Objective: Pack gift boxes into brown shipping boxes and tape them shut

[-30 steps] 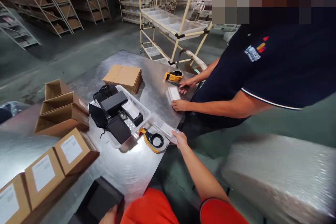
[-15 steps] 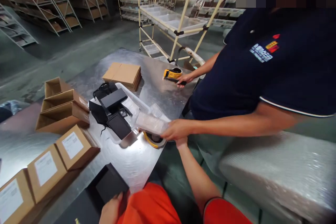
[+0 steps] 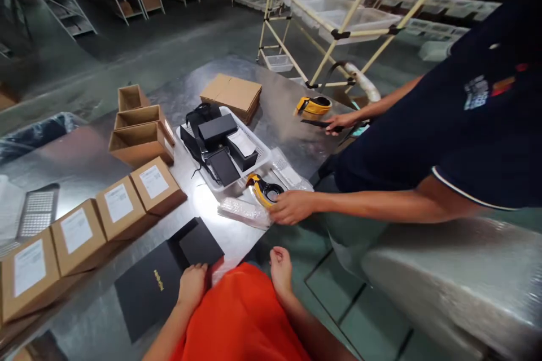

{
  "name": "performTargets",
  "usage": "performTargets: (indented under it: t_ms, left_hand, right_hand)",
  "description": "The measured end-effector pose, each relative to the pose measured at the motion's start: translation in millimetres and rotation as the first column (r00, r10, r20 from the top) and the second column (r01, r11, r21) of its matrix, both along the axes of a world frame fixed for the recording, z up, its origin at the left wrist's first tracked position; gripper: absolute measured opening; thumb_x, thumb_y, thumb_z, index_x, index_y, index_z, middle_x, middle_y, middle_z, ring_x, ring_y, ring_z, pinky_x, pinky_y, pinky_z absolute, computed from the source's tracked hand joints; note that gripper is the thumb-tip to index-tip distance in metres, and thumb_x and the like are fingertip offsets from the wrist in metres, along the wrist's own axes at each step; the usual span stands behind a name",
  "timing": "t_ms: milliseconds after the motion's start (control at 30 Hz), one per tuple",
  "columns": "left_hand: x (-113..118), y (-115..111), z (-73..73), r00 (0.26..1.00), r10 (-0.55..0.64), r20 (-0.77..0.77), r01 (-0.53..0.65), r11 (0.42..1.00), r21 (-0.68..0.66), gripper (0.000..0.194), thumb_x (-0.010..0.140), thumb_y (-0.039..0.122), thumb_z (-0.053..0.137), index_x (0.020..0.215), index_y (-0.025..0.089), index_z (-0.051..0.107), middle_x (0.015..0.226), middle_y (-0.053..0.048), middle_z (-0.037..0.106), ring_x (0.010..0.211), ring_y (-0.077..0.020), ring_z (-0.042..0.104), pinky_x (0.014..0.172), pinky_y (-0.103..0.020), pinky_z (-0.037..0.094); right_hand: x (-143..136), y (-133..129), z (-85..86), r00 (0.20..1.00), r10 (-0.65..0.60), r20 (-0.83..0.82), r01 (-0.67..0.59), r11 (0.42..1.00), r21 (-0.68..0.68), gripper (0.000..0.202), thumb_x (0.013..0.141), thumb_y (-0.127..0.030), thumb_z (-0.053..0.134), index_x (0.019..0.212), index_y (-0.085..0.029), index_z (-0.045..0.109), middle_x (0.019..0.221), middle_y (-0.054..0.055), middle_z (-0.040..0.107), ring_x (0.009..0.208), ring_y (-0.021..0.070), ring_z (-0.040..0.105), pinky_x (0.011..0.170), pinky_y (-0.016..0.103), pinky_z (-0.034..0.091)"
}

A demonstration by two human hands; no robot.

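Note:
My left hand (image 3: 193, 285) has its fingers curled over the near edge of an open black box (image 3: 199, 245). The box's lid (image 3: 144, 287), with gold lettering, lies folded back on the metal table. My right hand (image 3: 280, 268) hangs off the table edge, fingers curled in, with nothing visible in it. Just beyond it, a co-worker's hand (image 3: 292, 207) touches the end of a bubble-wrapped packet (image 3: 243, 211) on the table. Close behind lies a yellow tape dispenser (image 3: 258, 183). The co-worker's other hand (image 3: 339, 123) grips a dark knife (image 3: 315, 123).
A white basket (image 3: 265, 152) holds black boxes and a strap. Labelled cartons (image 3: 118, 203) line the left side, with open cartons (image 3: 138, 141) behind. Flat cardboard (image 3: 231, 92) is stacked farther back. A bubble-wrap roll (image 3: 457, 276) stands right of the table; a second tape dispenser (image 3: 313, 106) lies far right.
My right hand has drawn back from beside the co-worker's hand towards my body. The packet has come down onto the table. My left hand stays at the black box; the view has swung left.

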State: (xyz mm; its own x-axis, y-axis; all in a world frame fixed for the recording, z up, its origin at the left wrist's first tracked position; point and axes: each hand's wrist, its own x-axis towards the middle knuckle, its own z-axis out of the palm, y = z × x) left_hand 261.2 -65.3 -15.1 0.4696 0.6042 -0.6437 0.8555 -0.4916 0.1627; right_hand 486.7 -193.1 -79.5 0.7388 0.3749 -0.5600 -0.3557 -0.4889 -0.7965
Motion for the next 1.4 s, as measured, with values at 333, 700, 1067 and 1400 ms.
performTargets:
  t_ms: [333, 700, 1067, 1400]
  left_hand:
    - [-26.4, -6.9, -4.8, 1.000, -0.025, -0.009, 0.025, 0.998, 0.051, 0.044, 0.087, 0.008, 0.032, 0.117, 0.010, 0.065, 0.110, -0.015, 0.070, 0.106, -0.0253, 0.063, 0.094, -0.034, 0.043]
    - [-15.8, -3.8, -12.9, 0.991, -0.021, 0.134, 0.020, 1.000, 0.006, 0.034, 0.091, 0.017, 0.038, 0.106, 0.013, 0.069, 0.101, -0.015, 0.072, 0.098, -0.0257, 0.067, 0.087, -0.036, 0.049]
    - [-85.2, 27.8, 6.4, 0.906, 0.360, 0.223, -0.423, 0.755, 0.501, 0.058, 0.088, 0.030, 0.048, 0.143, 0.012, 0.041, 0.153, -0.022, 0.034, 0.143, -0.0387, 0.023, 0.112, -0.059, 0.024]
    - [-87.6, 51.2, 5.5, 0.918, 0.358, 0.172, -0.394, 0.872, 0.290, 0.071, 0.082, 0.033, 0.061, 0.145, 0.015, 0.034, 0.145, -0.023, 0.043, 0.137, -0.0323, 0.035, 0.112, -0.064, 0.015]
  right_hand:
    - [11.1, 98.7, 41.2, 0.257, 0.755, 0.604, -0.532, 0.632, -0.564, 0.055, 0.080, -0.014, 0.055, 0.134, -0.011, 0.048, 0.145, 0.020, 0.042, 0.135, 0.0320, 0.034, 0.110, 0.047, 0.026]
    - [10.5, 113.9, 40.6, 0.193, 0.902, 0.386, -0.611, 0.418, -0.672, 0.066, 0.078, -0.033, 0.066, 0.137, -0.014, 0.045, 0.119, 0.016, 0.055, 0.100, 0.0283, 0.058, 0.086, 0.037, 0.044]
    - [-101.2, 111.8, 123.5, 0.275, 0.946, 0.170, -0.841, 0.323, -0.435, 0.053, 0.077, -0.047, 0.064, 0.123, -0.024, 0.052, 0.108, 0.008, 0.058, 0.083, 0.0229, 0.062, 0.069, 0.030, 0.042]
    - [-168.6, 127.3, 89.8, 0.105, 0.950, 0.295, -0.610, 0.296, -0.735, 0.060, 0.089, -0.046, 0.053, 0.139, -0.016, 0.042, 0.118, 0.020, 0.054, 0.102, 0.0312, 0.058, 0.078, 0.037, 0.046]
